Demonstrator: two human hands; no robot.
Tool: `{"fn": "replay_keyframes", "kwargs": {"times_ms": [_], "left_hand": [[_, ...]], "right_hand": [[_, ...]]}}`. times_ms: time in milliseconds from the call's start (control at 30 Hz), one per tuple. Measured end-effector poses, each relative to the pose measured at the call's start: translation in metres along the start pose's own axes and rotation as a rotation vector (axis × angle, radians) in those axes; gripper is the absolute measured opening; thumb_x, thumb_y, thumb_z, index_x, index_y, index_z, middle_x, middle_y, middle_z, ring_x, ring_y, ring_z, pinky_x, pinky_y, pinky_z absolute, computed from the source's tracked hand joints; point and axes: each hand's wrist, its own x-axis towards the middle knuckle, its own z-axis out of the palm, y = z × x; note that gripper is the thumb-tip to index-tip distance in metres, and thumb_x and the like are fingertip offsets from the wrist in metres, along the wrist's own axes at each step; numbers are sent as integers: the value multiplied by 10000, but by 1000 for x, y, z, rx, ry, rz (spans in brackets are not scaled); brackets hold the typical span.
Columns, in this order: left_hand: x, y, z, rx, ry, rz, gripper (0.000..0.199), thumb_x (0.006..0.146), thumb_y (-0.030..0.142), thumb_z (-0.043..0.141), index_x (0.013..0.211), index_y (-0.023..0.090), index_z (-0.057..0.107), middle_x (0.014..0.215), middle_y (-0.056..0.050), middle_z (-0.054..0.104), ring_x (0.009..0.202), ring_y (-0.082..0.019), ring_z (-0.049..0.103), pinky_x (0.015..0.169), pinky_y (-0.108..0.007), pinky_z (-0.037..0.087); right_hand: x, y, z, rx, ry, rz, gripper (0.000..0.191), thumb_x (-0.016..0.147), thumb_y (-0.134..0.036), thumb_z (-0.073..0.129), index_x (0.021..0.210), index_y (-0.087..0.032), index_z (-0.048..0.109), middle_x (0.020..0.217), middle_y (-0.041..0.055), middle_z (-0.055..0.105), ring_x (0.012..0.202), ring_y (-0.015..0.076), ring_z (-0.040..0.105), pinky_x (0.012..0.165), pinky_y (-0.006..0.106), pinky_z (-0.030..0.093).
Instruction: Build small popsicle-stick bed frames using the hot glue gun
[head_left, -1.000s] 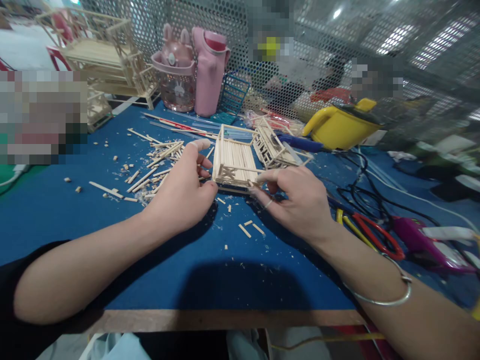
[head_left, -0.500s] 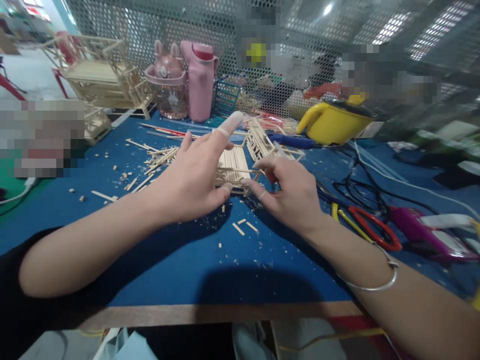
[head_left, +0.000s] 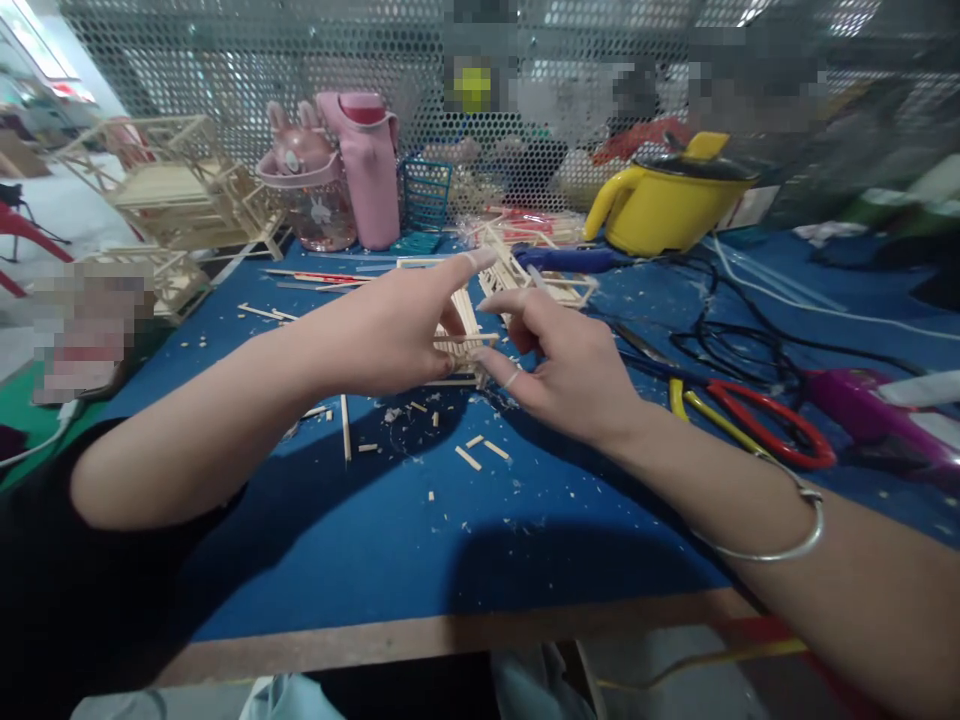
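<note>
A small model made of thin wooden sticks [head_left: 466,318] lies on the blue table between my hands, with its slatted top partly covered. My left hand [head_left: 390,325] reaches over it from the left, the index finger stretched across the far side and the thumb bent at the near edge. From the right, my right hand [head_left: 574,365] has its thumb against the model's near right corner; its index finger is raised above, and the other fingers curl inward. A stick end [head_left: 487,338] shows between the two hands. Just behind sits another slatted stick piece [head_left: 504,275], leaning at an angle.
Stick offcuts [head_left: 469,458] litter the blue table [head_left: 360,560]. A yellow pot [head_left: 660,215], blue-handled tool [head_left: 570,260], red-and-yellow-handled tool [head_left: 772,425] and black cables are right. Pink bottle [head_left: 371,175], pink-rimmed container [head_left: 319,210] and large stick structure [head_left: 176,185] stand back left.
My left hand has flattened and its index finger has come down from pointing upward. My right thumb and index finger are farther apart. The view has shifted, and my left forearm now covers more loose sticks.
</note>
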Motion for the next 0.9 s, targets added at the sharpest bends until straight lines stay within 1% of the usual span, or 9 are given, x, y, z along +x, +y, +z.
{"fn": "replay_keyframes", "kwargs": {"times_ms": [100,167,300,400,500,600,667,800,900], "left_hand": [[-1,-1,2,-147,39,-62,708,569,-12,658,1214,261,555,872,-3,664,945,-246,650,863,-328,460],[-2,-2,3,-197,51,-97,687,579,-25,648,1202,253,563,871,-5,660,942,-238,646,863,-322,457],[-2,-2,4,-130,33,-66,686,606,7,671,1233,248,535,917,-9,669,959,-226,639,843,-285,456],[-2,-2,5,-69,12,-28,655,642,69,690,1244,261,518,926,-5,673,961,-224,647,823,-275,464],[0,-3,8,-103,37,-50,644,640,53,694,1225,268,532,865,4,668,958,-233,651,838,-299,466],[1,-2,10,-180,95,-96,637,637,5,682,1204,263,551,807,13,645,1002,-249,640,871,-327,458],[1,-2,11,-192,108,-104,615,649,1,680,1194,258,556,804,16,631,1036,-257,629,885,-338,455],[3,-2,11,-106,71,-76,612,653,25,710,1198,255,552,820,11,634,1045,-268,626,894,-345,452],[4,-3,12,-71,57,-64,673,646,38,728,1245,269,528,804,15,639,996,-267,645,887,-351,457]], "right_hand": [[0,-2,-6,63,32,38,340,814,-273,543,1137,-169,572,728,-5,575,599,130,494,595,280,398],[-1,-3,-11,122,70,59,365,810,-259,521,1163,-177,559,709,-12,561,585,129,487,592,290,405],[-2,-4,-17,223,137,76,340,821,-213,474,1146,-154,558,667,-20,521,550,119,463,575,292,410],[-3,-4,-13,163,155,97,313,838,-153,425,1115,-168,571,692,-8,543,574,120,484,575,289,408],[-2,-5,-7,113,128,121,332,810,-119,433,1097,-195,580,755,4,581,602,125,504,581,291,411],[-2,-6,-3,114,71,147,364,752,-101,471,1088,-199,569,824,13,600,588,117,498,560,286,411],[-2,-6,-2,122,38,158,399,721,-84,478,1096,-197,555,860,19,608,589,115,500,553,283,409],[-3,-6,2,233,-15,192,416,706,-83,504,1105,-192,544,880,19,626,577,106,497,551,276,402],[-3,-5,7,341,-36,230,396,722,-109,544,1111,-180,541,828,-2,620,538,89,473,537,263,396]]}}
